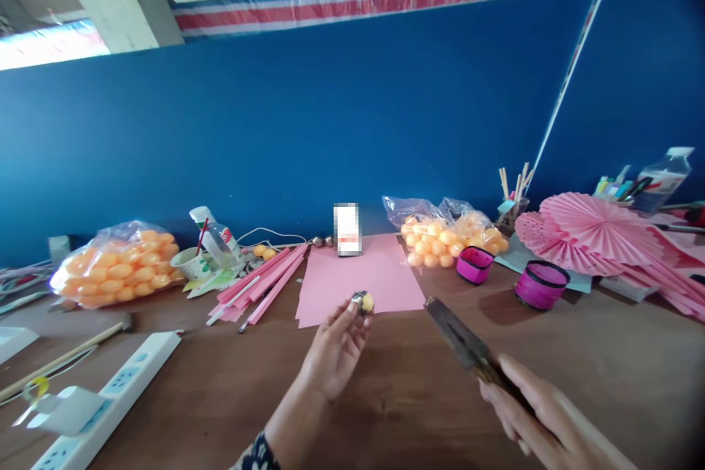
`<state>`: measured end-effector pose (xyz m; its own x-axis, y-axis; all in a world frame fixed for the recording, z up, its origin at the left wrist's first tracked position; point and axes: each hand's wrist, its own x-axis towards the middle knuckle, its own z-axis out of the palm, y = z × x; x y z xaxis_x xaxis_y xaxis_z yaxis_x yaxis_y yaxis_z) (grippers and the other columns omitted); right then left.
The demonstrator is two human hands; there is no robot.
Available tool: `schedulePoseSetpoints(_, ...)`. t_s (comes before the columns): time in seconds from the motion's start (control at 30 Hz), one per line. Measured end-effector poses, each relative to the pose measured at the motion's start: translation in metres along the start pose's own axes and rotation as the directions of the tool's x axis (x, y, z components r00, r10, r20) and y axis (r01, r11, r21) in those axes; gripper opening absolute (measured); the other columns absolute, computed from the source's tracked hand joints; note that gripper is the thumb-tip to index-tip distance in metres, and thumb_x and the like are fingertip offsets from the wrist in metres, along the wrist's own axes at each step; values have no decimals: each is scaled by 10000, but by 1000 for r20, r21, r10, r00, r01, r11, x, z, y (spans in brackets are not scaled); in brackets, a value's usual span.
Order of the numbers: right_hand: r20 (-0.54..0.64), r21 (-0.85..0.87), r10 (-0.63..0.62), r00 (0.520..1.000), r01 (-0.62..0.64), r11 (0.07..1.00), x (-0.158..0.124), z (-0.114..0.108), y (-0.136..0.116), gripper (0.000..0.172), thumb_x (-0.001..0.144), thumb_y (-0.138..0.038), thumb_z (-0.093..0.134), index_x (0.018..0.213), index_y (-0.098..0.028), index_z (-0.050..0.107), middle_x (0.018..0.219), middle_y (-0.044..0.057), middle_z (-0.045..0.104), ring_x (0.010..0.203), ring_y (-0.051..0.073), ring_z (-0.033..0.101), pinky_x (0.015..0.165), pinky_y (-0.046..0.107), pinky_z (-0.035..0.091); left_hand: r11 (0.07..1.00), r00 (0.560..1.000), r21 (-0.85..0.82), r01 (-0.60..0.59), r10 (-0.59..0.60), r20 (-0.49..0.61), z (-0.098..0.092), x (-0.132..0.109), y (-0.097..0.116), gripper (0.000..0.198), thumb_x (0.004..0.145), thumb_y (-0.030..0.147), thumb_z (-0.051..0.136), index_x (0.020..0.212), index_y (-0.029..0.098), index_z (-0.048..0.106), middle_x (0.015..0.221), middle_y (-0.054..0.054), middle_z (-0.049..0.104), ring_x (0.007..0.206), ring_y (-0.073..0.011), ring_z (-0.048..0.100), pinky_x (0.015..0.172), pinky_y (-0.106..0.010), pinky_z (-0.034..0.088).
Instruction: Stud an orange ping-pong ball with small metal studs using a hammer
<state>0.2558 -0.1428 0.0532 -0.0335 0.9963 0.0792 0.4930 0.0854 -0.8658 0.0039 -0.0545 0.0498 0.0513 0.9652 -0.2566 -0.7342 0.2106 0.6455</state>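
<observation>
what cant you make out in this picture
All in the head view:
Round thing: partly hidden by the left hand holding it; surface detail too small.
Bladed tool: handle largely hidden by the right hand.
Pale upright object: its front is blurred into blocks.
White power strip: near end cut off by the bottom edge.
</observation>
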Motion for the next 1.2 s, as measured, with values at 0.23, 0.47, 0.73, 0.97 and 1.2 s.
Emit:
schedulePoseSetpoints(0.23,39,-340,-151,988,155,928,34,-18,14,236,771,-360,440,891,-249,610,868,76,673,771,259,617,703,365,468,999,993,-45,-20,25,115,-3,46,15,111,724,95,589,834,95,604,895,-109,647,846,-169,624,704,-212,505)
schedulePoseSetpoints(0.47,153,-726,-354,923,348,593,57,-23,76,314,788,-304,460,1062,-199,573,1035,87,643,913,250,611,765,338,493,993,994,-118,-16,28,103,-22,58,11,119,724,96,585,842,93,604,899,-106,648,871,-175,621,732,-223,508)
schedulePoseSetpoints(0.73,201,-825,-336,920,344,448,70,-29,96,383,803,-393,453,1090,-177,586,1075,117,626,960,278,594,818,388,484,995,990,-93,29,-15,143,-24,55,3,156,700,104,620,855,106,597,924,-104,646,876,-184,620,755,-240,499)
schedulePoseSetpoints(0.97,213,-826,-325,922,347,443,75,-37,92,349,812,-375,450,1081,-200,588,1067,115,621,941,272,597,800,367,487,998,980,-49,40,-30,195,-24,56,3,167,706,113,620,871,122,595,932,-89,648,858,-165,621,775,-243,488)
schedulePoseSetpoints(1.2,194,-812,-343,919,347,470,84,-42,97,286,812,-309,448,1052,-216,572,1008,83,624,905,244,588,776,364,475,998,970,11,55,-56,236,-30,58,12,244,703,126,627,945,119,595,930,-94,645,841,-158,619,762,-239,482)
